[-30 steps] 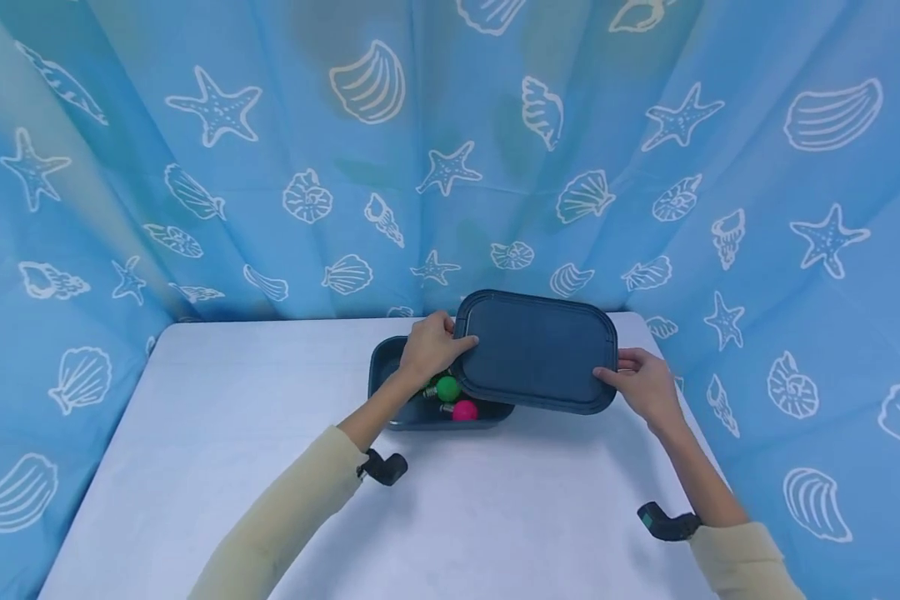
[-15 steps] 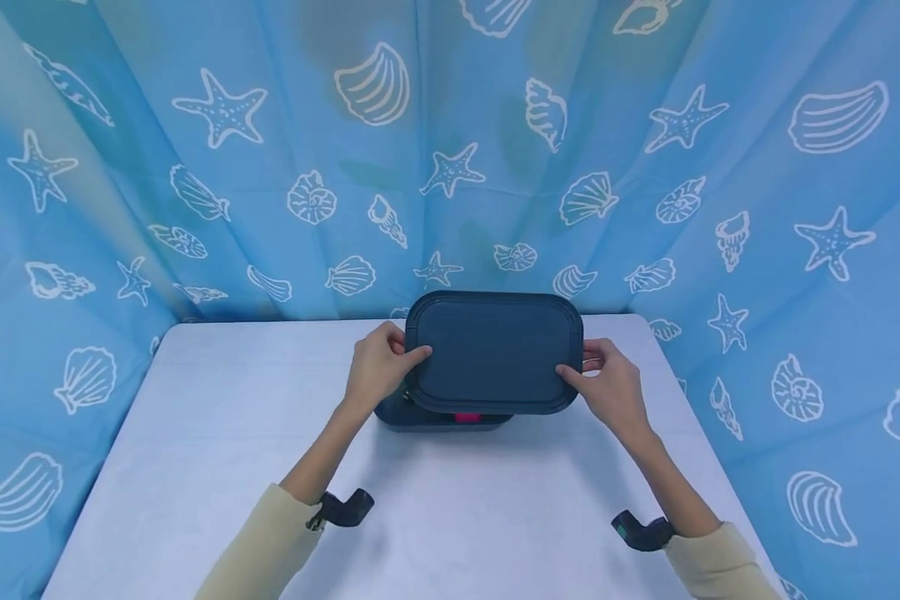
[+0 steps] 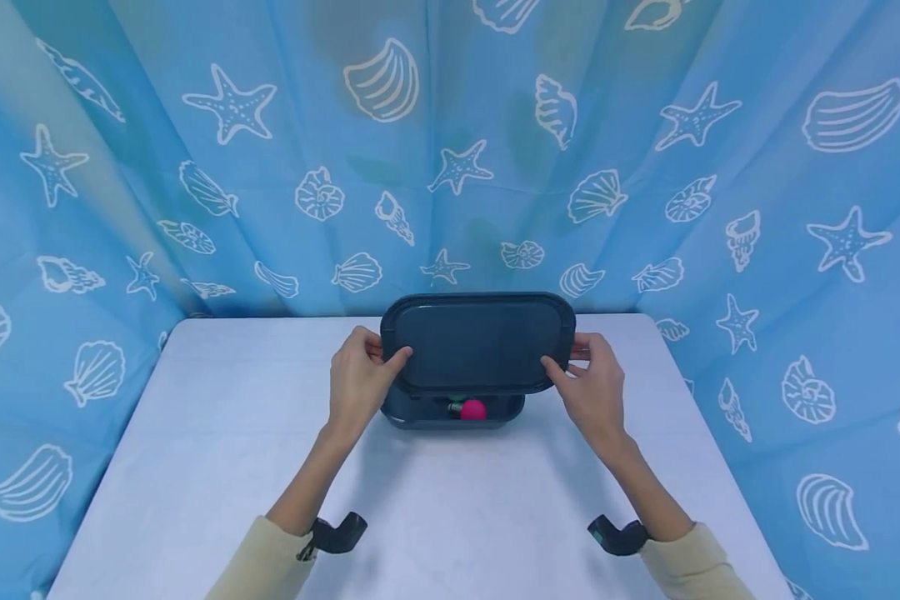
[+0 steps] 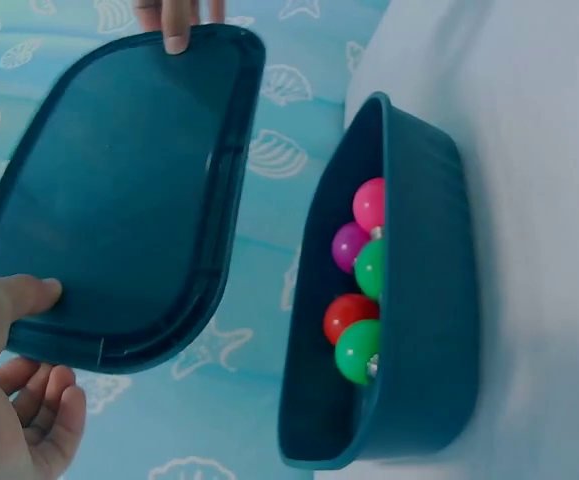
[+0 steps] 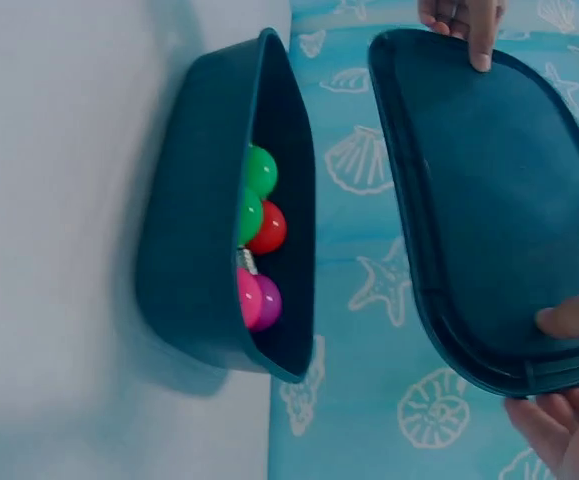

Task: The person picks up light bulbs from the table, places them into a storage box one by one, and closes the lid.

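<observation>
A dark blue-green rectangular lid point(image 3: 480, 346) with rounded corners is held up over a matching deep box point(image 3: 420, 414). My left hand point(image 3: 360, 379) pinches the lid's left end, thumb on its upper face and fingers beneath. At the opposite end, my right hand point(image 3: 594, 392) grips it the same way. Both wrist views show a gap between lid and box. Inside the box lie several round coloured bulbs with silvery bases: green point(image 4: 357, 350), red point(image 4: 349, 316), purple point(image 5: 268, 303) and pink point(image 4: 369, 204). From the head, the lid hides most of them.
The box stands on a white-covered table point(image 3: 450, 500), near its back edge. Behind and at both sides hangs a blue curtain point(image 3: 487, 208) with white shells and starfish. A black wrist camera point(image 3: 337, 533) sits on each forearm.
Both hands have carried the lid leftward until it lines up over the box. In the last half second it has also tilted or risen, showing the pink bulb and the box's front again.
</observation>
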The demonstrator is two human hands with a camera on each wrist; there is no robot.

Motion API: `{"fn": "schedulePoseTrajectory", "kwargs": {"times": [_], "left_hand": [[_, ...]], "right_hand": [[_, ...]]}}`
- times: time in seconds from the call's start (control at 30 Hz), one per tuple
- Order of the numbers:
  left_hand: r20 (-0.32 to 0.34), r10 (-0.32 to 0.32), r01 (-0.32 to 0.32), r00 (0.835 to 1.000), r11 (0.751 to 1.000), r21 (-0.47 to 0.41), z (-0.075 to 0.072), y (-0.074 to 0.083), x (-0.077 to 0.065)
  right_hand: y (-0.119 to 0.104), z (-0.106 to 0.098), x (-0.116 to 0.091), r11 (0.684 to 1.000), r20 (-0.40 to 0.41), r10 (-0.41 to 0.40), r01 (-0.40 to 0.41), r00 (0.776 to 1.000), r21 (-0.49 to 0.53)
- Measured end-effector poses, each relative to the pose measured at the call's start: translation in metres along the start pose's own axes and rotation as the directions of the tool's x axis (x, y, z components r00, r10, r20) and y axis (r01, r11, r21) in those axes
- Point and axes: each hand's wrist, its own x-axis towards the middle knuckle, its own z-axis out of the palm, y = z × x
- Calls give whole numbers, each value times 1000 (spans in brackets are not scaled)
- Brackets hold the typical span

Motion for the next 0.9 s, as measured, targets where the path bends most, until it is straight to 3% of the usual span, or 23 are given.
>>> {"fn": "schedulePoseTrajectory", "kwargs": {"times": [0.13, 0.27, 0.5, 0.6, 0.77, 0.83, 0.9], "left_hand": [[-89, 87, -89, 992, 996, -23, 2, -4, -5], [-171, 167, -179, 971, 982, -57, 6, -8, -12], [-261, 201, -231, 944, 969, -89, 8, -13, -21], [-256, 187, -222, 948, 968, -117, 6, -13, -22], [-171, 110, -141, 979, 973, -184, 4, -14, -27], [-128, 78, -103, 989, 974, -200, 3, -15, -29], [-99, 58, -78, 993, 973, -215, 1, -17, -31]], "right_hand": [[2, 7, -3, 995, -93, -95, 98, 991, 31], [5, 14, -6, 979, -203, -179, 194, 963, 60], [4, 25, -8, 959, -304, -244, 276, 921, 66], [3, 29, -10, 954, -333, -258, 293, 907, 58], [2, 34, -13, 943, -386, -284, 329, 877, 52], [2, 36, -12, 941, -383, -285, 333, 878, 64], [2, 36, -12, 942, -349, -284, 327, 893, 72]]}}
